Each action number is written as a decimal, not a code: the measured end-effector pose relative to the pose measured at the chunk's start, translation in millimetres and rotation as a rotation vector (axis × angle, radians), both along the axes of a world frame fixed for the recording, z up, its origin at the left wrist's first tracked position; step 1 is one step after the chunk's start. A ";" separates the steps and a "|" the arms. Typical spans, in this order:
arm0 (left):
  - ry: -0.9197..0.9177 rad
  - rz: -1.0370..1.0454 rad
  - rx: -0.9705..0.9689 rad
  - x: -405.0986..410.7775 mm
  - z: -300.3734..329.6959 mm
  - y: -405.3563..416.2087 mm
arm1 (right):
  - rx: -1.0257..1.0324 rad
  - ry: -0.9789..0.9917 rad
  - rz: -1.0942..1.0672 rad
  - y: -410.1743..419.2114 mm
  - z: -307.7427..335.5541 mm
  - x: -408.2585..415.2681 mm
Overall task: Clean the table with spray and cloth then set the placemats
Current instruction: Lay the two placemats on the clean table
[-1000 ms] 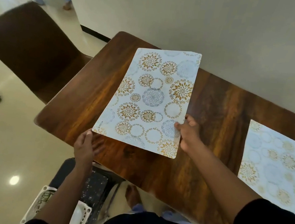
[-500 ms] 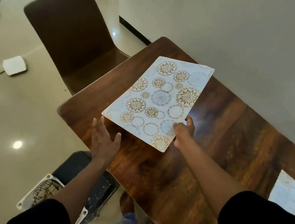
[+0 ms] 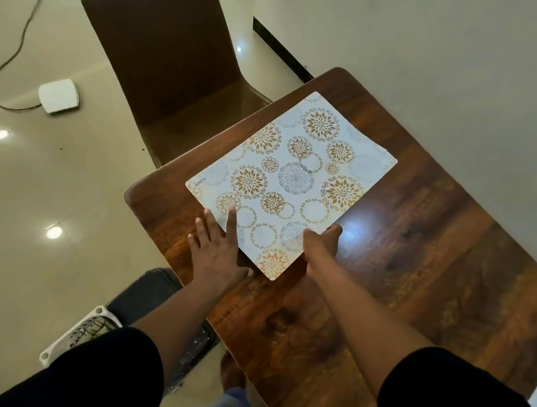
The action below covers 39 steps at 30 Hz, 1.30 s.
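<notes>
A white placemat [image 3: 291, 186] printed with gold and grey flower circles lies flat on the left end of a dark wooden table [image 3: 422, 262], its long axis running from the near table edge diagonally away to the right, toward the wall. The person's left hand [image 3: 217, 248] rests flat with fingers spread and straight, the index finger on the mat's near-left edge and the others on the wood. The right hand [image 3: 321, 245] holds the near-right edge; whether its fingers pinch the edge, I cannot tell. A brown chair [image 3: 163, 55] stands at the table's end.
</notes>
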<state>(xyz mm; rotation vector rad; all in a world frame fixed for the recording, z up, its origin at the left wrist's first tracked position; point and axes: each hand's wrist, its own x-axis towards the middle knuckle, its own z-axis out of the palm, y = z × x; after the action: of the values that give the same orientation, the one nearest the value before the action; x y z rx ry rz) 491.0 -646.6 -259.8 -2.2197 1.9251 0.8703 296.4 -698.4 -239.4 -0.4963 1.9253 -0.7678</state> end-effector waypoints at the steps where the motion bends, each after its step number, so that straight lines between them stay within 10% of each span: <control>1: -0.004 -0.013 -0.009 1.3 -0.9 0.3 | 0.015 -0.001 0.040 0.7 -2.0 0.6; 14: -0.109 -0.089 0.045 5.3 -2.0 -0.5 | 0.024 0.793 0.853 -24.6 0.9 -65.9; 21: -0.131 -0.103 0.064 2.8 0.6 -4.1 | 0.155 0.869 1.207 -57.4 1.8 -95.2; 39: -0.129 -0.128 0.131 -5.5 11.2 -9.9 | 0.199 0.870 1.277 -63.0 2.9 -97.0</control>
<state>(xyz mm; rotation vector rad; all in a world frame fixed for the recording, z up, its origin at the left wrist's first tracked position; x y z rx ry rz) 485.5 -656.5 -248.6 -2.0037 1.8708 0.7897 199.4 -761.4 -236.5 -1.8681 1.8218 0.5635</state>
